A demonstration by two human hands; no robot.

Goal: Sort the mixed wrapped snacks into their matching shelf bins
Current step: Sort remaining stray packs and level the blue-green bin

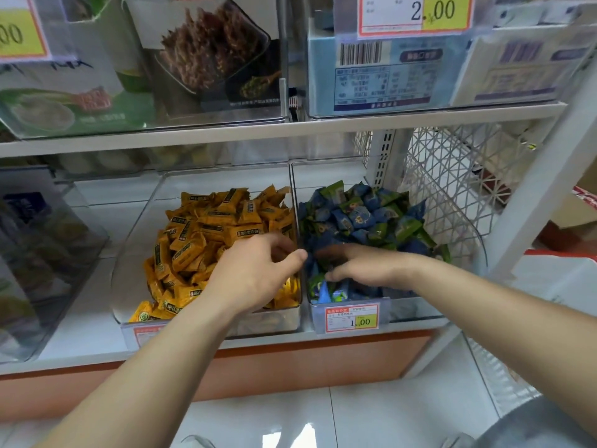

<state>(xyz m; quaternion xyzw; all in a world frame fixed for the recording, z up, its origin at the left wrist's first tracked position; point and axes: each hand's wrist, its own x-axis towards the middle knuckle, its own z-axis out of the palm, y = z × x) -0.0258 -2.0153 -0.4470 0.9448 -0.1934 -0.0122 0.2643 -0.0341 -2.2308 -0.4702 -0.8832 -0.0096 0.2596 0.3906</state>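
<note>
Nearest, two hands at the divider between two bins: left hand (258, 273) over the yellow snacks (210, 234), fingers curled, grip contents not discernible; right hand (361, 265) low among the blue and green snacks (358, 215), fingers blurred, hold uncertain. Judged well along: no yellow visible in the right bin (416, 307), no blue or green in the left bin (135, 253). Counted: two hands, two bins, three wrapper colours, pieces too many to tally.

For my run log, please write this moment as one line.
left hand: over orange snack bin, fingers curled, grip unclear | right hand: in blue-green snack bin, touching snacks
</note>
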